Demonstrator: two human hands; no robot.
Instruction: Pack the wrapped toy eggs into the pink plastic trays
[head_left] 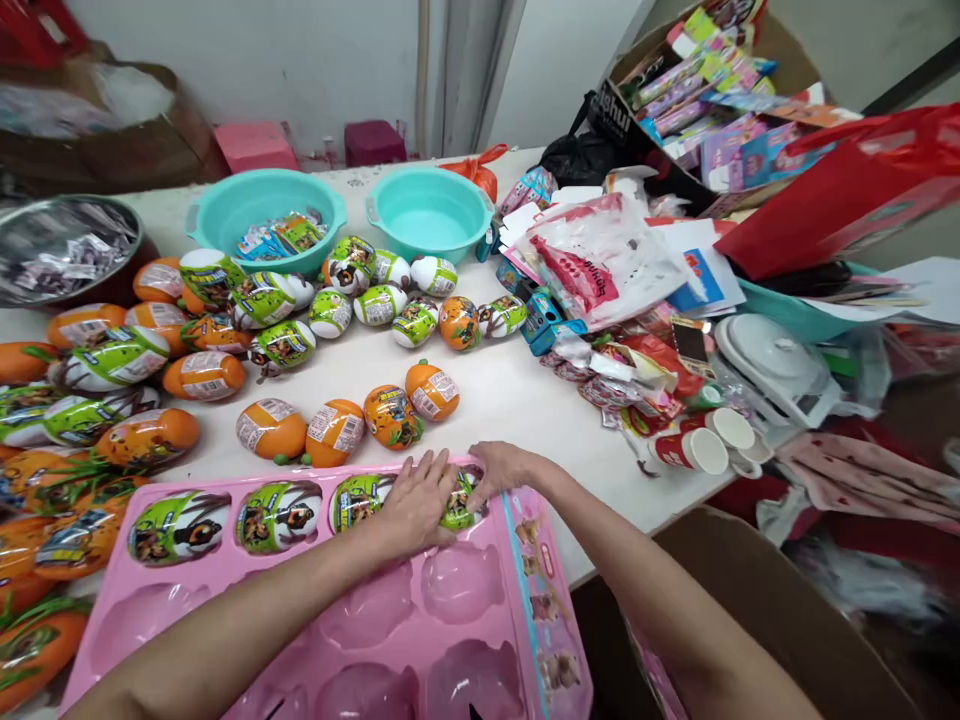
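A pink tray [225,572] with moulded hollows lies at the table's front edge. Its top row holds green-and-white wrapped eggs, among them one at the left [180,527] and one beside it [279,516]. My left hand [420,505] rests with fingers spread between the third egg [358,502] and the rightmost one. At the tray's top right corner, my right hand [501,470] touches the rightmost egg [457,508], thumb and fingers around its right side. The lower hollows that show hold no eggs.
Orange eggs [271,428] and green eggs [285,345] crowd the table behind and left of the tray. Farther back stand two teal basins [431,215] and a metal bowl [135,225]. Plastic bags [600,260], cups [694,450] and a full carton [652,160] are at the right.
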